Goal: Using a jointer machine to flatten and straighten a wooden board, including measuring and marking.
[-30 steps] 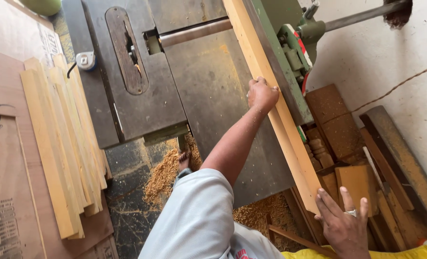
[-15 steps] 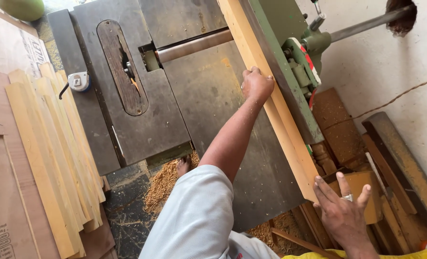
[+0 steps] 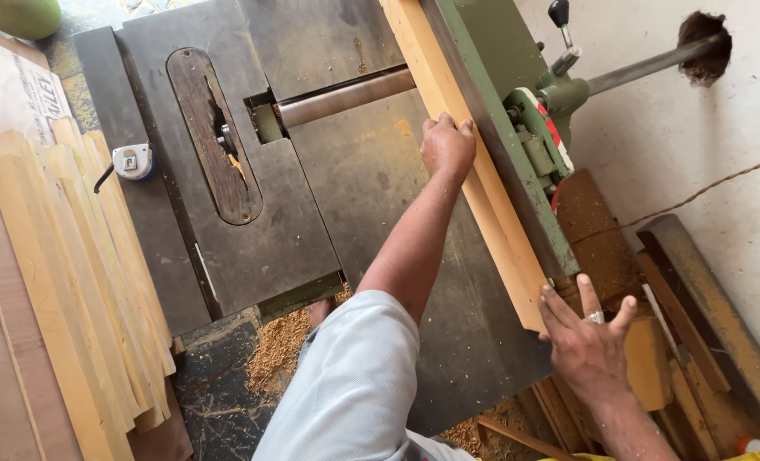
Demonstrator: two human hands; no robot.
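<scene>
plank (image 3: 474, 171): pale raw wood, we see a smooth matt face
tabletop (image 3: 380, 196): dark cast metal, matt, dusted with shavings
fence (image 3: 491, 128): green painted metal, dull and worn
roller (image 3: 346, 96): bare steel, slight sheen
strip stack (image 3: 64, 282): light sawn wood, matt
sleeve (image 3: 354, 384): pale grey cloth
wall (image 3: 721, 145): rough whitish plaster
</scene>
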